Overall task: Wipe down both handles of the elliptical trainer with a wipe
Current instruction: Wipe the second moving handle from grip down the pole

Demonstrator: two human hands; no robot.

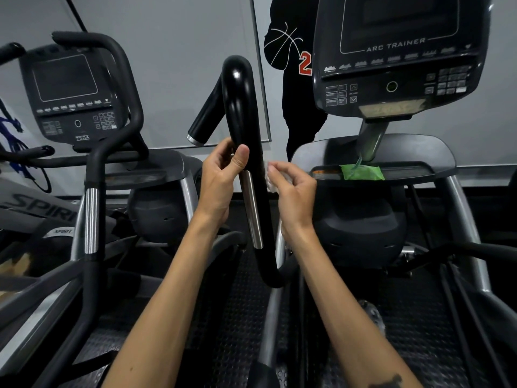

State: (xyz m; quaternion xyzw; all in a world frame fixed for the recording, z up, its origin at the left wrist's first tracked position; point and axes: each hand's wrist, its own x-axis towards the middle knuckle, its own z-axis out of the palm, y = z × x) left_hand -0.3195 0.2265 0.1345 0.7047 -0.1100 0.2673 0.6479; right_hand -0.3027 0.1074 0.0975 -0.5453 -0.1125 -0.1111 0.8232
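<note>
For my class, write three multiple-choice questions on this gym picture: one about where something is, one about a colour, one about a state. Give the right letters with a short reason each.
1. Where is the wipe?
A. on the floor
B. in the right hand, against the handle
C. on the console

2. What colour is the packet on the tray under the console?
A. green
B. red
C. white

3. What is the left hand doing?
A. hanging free
B. pressing a button
C. gripping the handle

Answers: 1 B, the right hand pinches the wipe beside the handle. 2 A, the packet is plainly green. 3 C, its thumb and fingers wrap around the black bar.
</note>
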